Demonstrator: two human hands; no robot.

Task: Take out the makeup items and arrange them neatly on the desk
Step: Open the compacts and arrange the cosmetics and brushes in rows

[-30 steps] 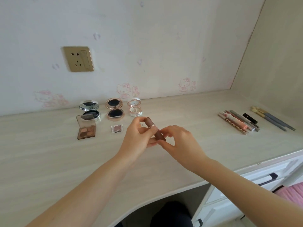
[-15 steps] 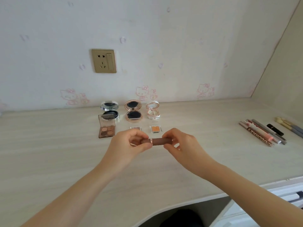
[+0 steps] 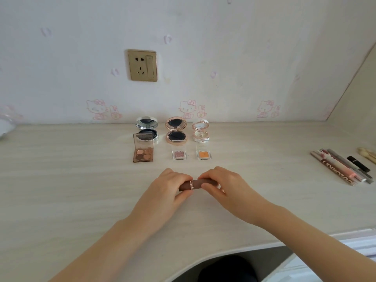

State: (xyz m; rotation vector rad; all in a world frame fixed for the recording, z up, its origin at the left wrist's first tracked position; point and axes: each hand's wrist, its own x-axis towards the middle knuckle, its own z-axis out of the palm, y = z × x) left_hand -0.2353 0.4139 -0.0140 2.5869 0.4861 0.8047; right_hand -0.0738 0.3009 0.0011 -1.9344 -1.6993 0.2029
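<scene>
A brown lipstick tube [image 3: 197,184] with a gold band lies level between my hands, low over the desk [image 3: 61,180]. My left hand [image 3: 165,191] grips its left end and my right hand [image 3: 225,187] pinches its right end. Behind them stand three open compacts: a silver one [image 3: 147,129], a rose-gold one [image 3: 176,130] and a white one [image 3: 201,131]. In front of these lie a brown eyeshadow palette [image 3: 143,152], a small pink pan [image 3: 178,155] and a small orange pan [image 3: 204,155].
Several pencils and tubes [image 3: 341,167] lie in a row at the desk's right side, with brushes [image 3: 367,152] beyond them. A gold wall socket [image 3: 142,65] is above the compacts. The desk's front edge curves in near my arms. A white object [image 3: 5,127] sits at far left.
The lipstick turned from tilted to level and came down nearer the desk, both hands still holding it. The view swung left, and the orange pan came into sight.
</scene>
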